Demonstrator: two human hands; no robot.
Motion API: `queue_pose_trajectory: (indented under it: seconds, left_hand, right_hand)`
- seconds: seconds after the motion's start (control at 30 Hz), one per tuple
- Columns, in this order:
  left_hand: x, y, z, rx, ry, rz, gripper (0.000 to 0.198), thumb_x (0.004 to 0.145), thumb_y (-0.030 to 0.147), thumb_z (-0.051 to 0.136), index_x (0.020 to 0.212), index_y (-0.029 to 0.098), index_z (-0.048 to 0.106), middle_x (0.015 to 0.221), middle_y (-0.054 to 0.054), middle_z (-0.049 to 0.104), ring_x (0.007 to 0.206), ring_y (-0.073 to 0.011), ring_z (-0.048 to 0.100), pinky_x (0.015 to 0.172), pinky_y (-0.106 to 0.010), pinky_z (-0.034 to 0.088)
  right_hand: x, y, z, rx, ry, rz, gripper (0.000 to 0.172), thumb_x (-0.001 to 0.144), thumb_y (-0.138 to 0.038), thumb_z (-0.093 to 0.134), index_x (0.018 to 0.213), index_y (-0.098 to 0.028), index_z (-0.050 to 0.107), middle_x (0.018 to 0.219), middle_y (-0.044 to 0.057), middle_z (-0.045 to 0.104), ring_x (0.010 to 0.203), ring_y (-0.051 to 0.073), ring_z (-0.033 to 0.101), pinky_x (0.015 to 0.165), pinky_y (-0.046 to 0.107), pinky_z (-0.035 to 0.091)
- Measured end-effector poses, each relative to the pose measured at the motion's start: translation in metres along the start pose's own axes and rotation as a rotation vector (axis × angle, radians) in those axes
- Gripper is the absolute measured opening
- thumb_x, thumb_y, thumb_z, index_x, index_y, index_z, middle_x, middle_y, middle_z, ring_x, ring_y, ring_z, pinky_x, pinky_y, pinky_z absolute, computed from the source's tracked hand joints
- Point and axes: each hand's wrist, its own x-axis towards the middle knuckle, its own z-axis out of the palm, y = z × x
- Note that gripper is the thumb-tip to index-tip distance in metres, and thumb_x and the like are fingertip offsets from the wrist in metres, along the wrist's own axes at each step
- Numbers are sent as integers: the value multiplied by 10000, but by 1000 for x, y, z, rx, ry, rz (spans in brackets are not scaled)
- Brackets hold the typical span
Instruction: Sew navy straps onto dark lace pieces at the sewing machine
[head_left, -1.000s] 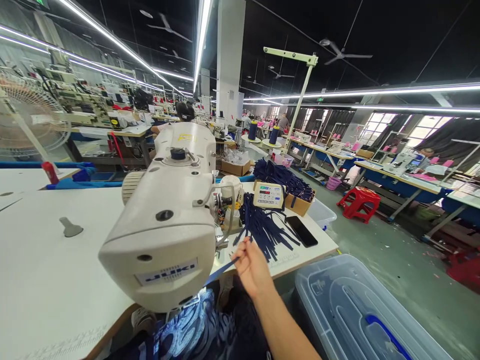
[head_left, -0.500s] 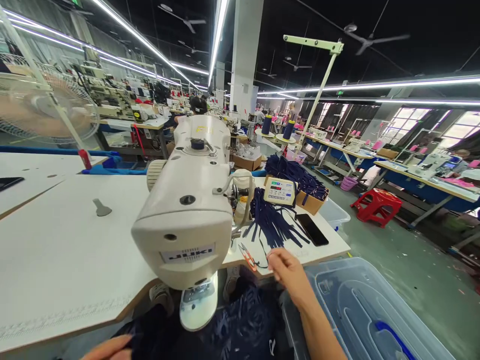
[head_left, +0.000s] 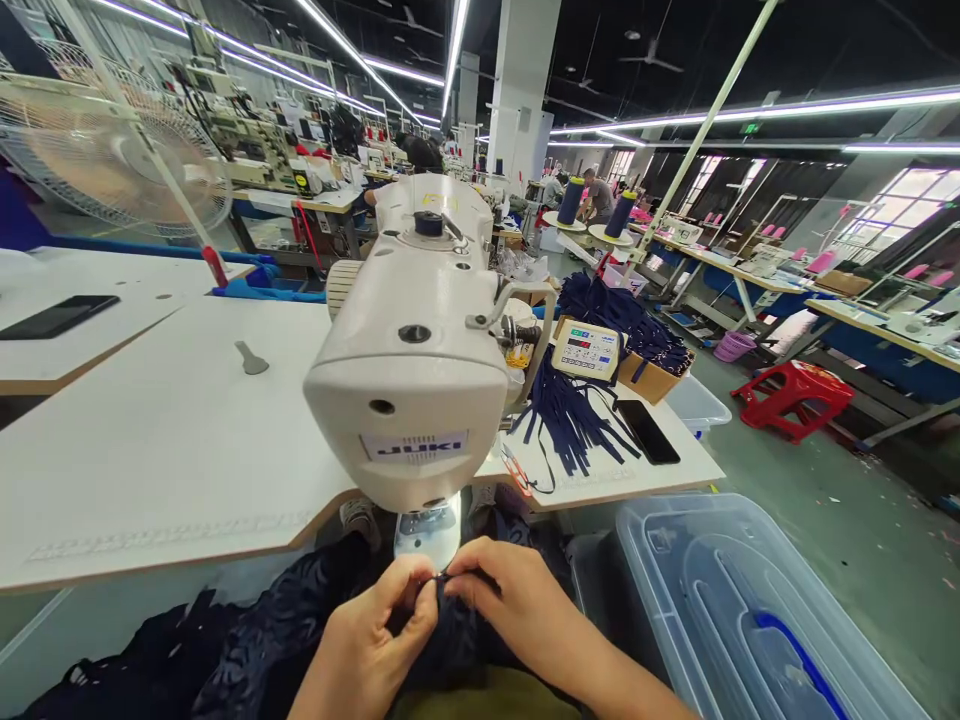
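My left hand [head_left: 379,630] and my right hand [head_left: 517,605] meet just in front of the small metal work plate [head_left: 427,533] of a white sewing machine [head_left: 405,380]. Fingertips of both hands pinch the edge of a dark navy fabric [head_left: 450,640]. The exact spot under the fingers is hidden. More dark patterned cloth [head_left: 259,640] lies heaped to the left, below the table edge. Orange-handled thread snips [head_left: 517,470] rest on the table right of the machine head, beside a thin dark cord [head_left: 546,470].
Navy strips [head_left: 574,420], a control panel [head_left: 587,350] and a phone [head_left: 648,432] occupy the table's right side. A lidded clear plastic bin [head_left: 720,590] stands at my right. On the left tabletop [head_left: 172,430] lies a flat grey metal piece [head_left: 251,360]. A fan [head_left: 135,150] stands further left.
My right hand has moved left from beside the snips and cord to the fabric. My left hand has come up from the lower left, and both now pinch the cloth. The view has shifted.
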Motion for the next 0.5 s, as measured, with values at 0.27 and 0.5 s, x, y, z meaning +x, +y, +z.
queue_pose_trajectory:
  seconds: [0.27,0.5]
  left_hand:
    - [-3,-12,0,190,0,437,116,927,246,426,951,245,539,697,59,599,577,-55,580,568,-114,423]
    - [-10,-16,15,415,-6,538,183,918,295,389,847,206,531,644,13,581,519,-107,522,454,-205,341]
  right_hand:
    - [-1,14,13,393,-162,194,237,933,-429,475,944,-200,535,708,-13,683,473,76,554,436,151,380]
    - [-8,41,16,190,-323,278,322,901,-516,441,885,-217,560,654,4,682,512,119,603,464,170,426]
